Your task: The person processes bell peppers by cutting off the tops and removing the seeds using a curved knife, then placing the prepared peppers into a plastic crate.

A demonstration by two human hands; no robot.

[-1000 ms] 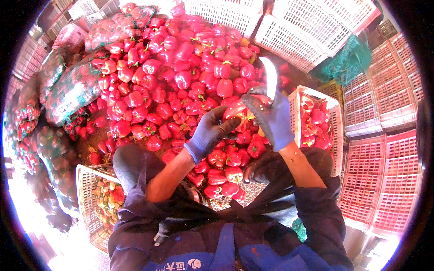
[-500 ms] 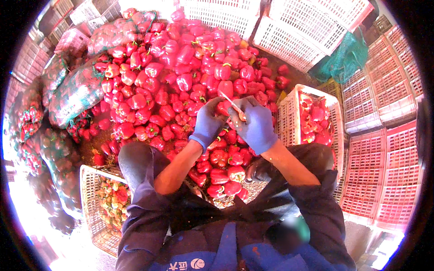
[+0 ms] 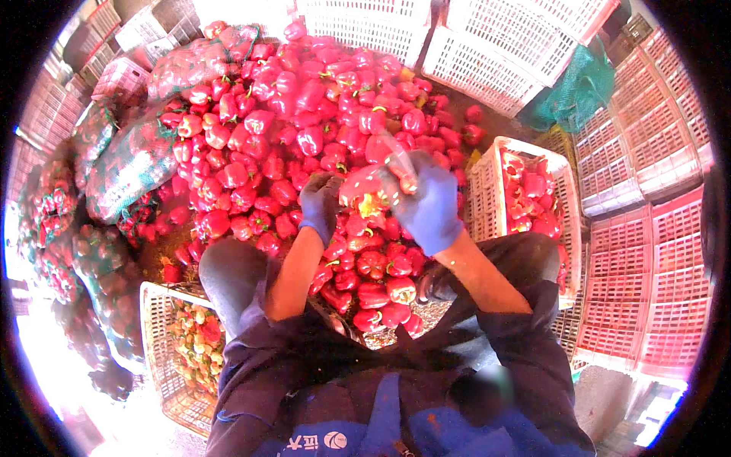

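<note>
I am looking down at both gloved hands meeting over a big heap of red bell peppers spread across the ground. My left hand, in a blue glove, is curling around the left side of 1 red pepper, fingers closed against it. My right hand, also gloved in blue, is pressing in from the right and gripping a small knife, its pale blade showing above the pepper; the blade is blurred, so I cannot tell whether it is touching the flesh. The 2 hands are close together, both clamped around that same pepper, which is being held up in the air above the near edge of the heap, just in front of my knees.

Just beside the heap on the right, a white plastic crate is holding more red peppers. At the lower left, another white crate is holding mixed yellowish and red pieces. Green mesh sacks full of peppers are lying along the left edge of the heap. Empty white crates are stacking up at the far edge, and pink crates are standing at the right
</note>
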